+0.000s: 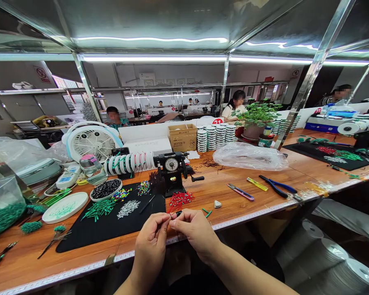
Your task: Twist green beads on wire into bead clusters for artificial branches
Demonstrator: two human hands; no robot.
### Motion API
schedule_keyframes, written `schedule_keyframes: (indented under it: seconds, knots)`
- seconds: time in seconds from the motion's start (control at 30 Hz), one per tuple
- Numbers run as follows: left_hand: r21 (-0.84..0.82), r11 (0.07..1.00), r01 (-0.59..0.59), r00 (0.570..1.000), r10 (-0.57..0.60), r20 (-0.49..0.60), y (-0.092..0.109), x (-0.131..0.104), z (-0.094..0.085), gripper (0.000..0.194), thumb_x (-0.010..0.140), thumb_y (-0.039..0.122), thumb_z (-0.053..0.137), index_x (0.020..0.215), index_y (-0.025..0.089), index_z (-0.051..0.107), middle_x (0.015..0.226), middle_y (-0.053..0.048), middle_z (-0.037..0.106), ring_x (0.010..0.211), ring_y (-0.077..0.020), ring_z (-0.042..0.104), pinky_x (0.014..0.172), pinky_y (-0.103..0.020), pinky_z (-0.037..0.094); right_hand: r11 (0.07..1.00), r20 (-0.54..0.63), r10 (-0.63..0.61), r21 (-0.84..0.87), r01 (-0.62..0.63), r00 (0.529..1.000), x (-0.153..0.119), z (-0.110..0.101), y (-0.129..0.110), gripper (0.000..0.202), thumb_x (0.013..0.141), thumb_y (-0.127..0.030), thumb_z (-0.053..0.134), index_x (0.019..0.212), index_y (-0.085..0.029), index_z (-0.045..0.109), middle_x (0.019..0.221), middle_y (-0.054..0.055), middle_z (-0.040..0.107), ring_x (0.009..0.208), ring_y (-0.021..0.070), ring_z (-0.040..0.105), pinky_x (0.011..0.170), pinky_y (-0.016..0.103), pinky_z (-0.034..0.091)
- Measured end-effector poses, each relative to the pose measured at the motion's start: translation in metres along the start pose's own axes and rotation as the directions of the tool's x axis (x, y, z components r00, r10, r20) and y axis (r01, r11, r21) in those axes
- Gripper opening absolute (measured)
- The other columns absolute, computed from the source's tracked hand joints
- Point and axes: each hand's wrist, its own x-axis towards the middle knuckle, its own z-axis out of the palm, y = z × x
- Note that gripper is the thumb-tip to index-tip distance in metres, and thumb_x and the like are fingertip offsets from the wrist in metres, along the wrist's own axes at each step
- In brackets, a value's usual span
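My left hand (151, 238) and my right hand (197, 230) meet above the table's front edge, thumbs and fingertips pinched close together. A small black piece (178, 213) shows at my right fingertips. Whatever my left fingers pinch is too small to name. Just beyond lies a heap of red pieces with green bits (181, 199). On the black mat (110, 234) to the left are green tube-like pieces (100, 208), small silvery pieces (128, 209) and multicoloured beads (144, 187). A black hand-cranked machine with a dial (172, 174) stands behind, near several white spools (129, 164).
Thread snips (240, 191), a yellow-handled tool (257, 184) and blue-handled pliers (277, 186) lie to the right. A plastic bag (250, 156), a cardboard box (182, 138) and a potted plant (254, 127) stand behind. A white fan (92, 143) is at left. Co-workers sit farther back.
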Motion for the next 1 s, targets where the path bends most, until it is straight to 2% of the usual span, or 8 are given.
schedule_keyframes:
  seconds: [0.17, 0.3, 0.4, 0.47, 0.63, 0.8, 0.9, 1.0]
  knots:
    - [-0.040, 0.998, 0.048, 0.994, -0.044, 0.104, 0.002, 0.001, 0.000, 0.017, 0.085, 0.026, 0.049, 0.092, 0.023, 0.064, 0.099, -0.004, 0.068, 0.096, -0.0205, 0.061, 0.089, -0.034, 0.047, 0.998, -0.004, -0.031, -0.056, 0.031, 1.000, 0.004, -0.006, -0.007, 0.019, 0.064, -0.031, 0.074, 0.065, -0.013, 0.068, 0.063, 0.000, 0.062, 0.060, 0.0125, 0.052, 0.059, 0.025, 0.038]
    - [-0.102, 0.992, 0.070, 0.979, -0.049, 0.200, 0.008, 0.006, 0.003, 0.020, 0.086, 0.025, 0.049, 0.097, 0.025, 0.065, 0.105, -0.003, 0.068, 0.100, -0.0200, 0.061, 0.091, -0.033, 0.046, 0.992, 0.032, -0.078, 0.103, 0.074, 0.996, 0.003, -0.009, -0.006, 0.022, 0.063, -0.031, 0.076, 0.075, -0.013, 0.072, 0.079, 0.006, 0.069, 0.075, 0.0168, 0.059, 0.071, 0.028, 0.042]
    - [-0.150, 0.984, 0.094, 0.973, -0.059, 0.223, 0.013, 0.012, 0.006, 0.020, 0.086, 0.025, 0.049, 0.098, 0.024, 0.064, 0.104, -0.004, 0.068, 0.096, -0.0198, 0.061, 0.088, -0.033, 0.047, 0.974, 0.052, -0.075, 0.216, 0.062, 0.996, 0.003, -0.011, -0.003, 0.025, 0.066, -0.031, 0.075, 0.082, -0.013, 0.073, 0.081, 0.008, 0.069, 0.076, 0.0173, 0.059, 0.073, 0.029, 0.043]
    - [-0.173, 0.980, 0.099, 0.971, -0.057, 0.233, 0.015, 0.017, 0.010, 0.018, 0.086, 0.025, 0.049, 0.095, 0.022, 0.064, 0.101, -0.005, 0.068, 0.093, -0.0195, 0.062, 0.085, -0.032, 0.047, 0.967, 0.022, -0.071, 0.247, 0.063, 0.997, 0.005, -0.013, -0.001, 0.024, 0.068, -0.032, 0.074, 0.082, -0.013, 0.073, 0.080, 0.007, 0.069, 0.075, 0.0169, 0.059, 0.073, 0.029, 0.044]
    - [-0.131, 0.991, 0.038, 0.975, -0.008, 0.224, 0.012, 0.023, 0.017, 0.013, 0.084, 0.026, 0.053, 0.076, 0.019, 0.061, 0.092, -0.005, 0.064, 0.089, -0.0190, 0.060, 0.081, -0.031, 0.047, 0.955, -0.179, -0.106, 0.254, 0.150, 0.978, 0.015, -0.025, -0.001, 0.023, 0.064, -0.035, 0.076, 0.067, -0.014, 0.066, 0.069, 0.000, 0.064, 0.061, 0.0098, 0.053, 0.057, 0.022, 0.041]
    - [-0.080, 0.992, 0.102, 0.967, -0.080, 0.244, 0.008, 0.020, 0.020, 0.014, 0.082, 0.027, 0.053, 0.076, 0.019, 0.063, 0.087, -0.006, 0.067, 0.085, -0.0203, 0.061, 0.079, -0.033, 0.047, 0.882, -0.134, -0.028, 0.464, 0.087, 0.991, 0.022, -0.035, -0.003, 0.033, 0.058, -0.036, 0.080, 0.066, -0.015, 0.055, 0.082, 0.005, 0.066, 0.071, 0.0138, 0.061, 0.061, 0.024, 0.047]
    - [-0.058, 0.993, 0.104, 0.968, -0.088, 0.233, 0.008, 0.020, 0.021, 0.015, 0.081, 0.028, 0.054, 0.074, 0.019, 0.064, 0.084, -0.006, 0.067, 0.082, -0.0208, 0.062, 0.077, -0.033, 0.048, 0.894, -0.158, -0.069, 0.428, 0.131, 0.985, 0.025, -0.041, -0.001, 0.031, 0.062, -0.036, 0.077, 0.069, -0.015, 0.055, 0.072, 0.001, 0.063, 0.061, 0.0105, 0.057, 0.061, 0.025, 0.047]
    - [-0.050, 0.993, 0.110, 0.968, -0.095, 0.231, 0.008, 0.022, 0.022, 0.016, 0.080, 0.029, 0.055, 0.071, 0.019, 0.065, 0.082, -0.006, 0.068, 0.079, -0.0208, 0.062, 0.074, -0.032, 0.048, 0.955, -0.193, -0.196, 0.183, 0.232, 0.961, 0.026, -0.049, 0.000, 0.026, 0.073, -0.039, 0.067, 0.073, -0.016, 0.055, 0.061, -0.001, 0.057, 0.056, 0.0107, 0.052, 0.059, 0.025, 0.045]
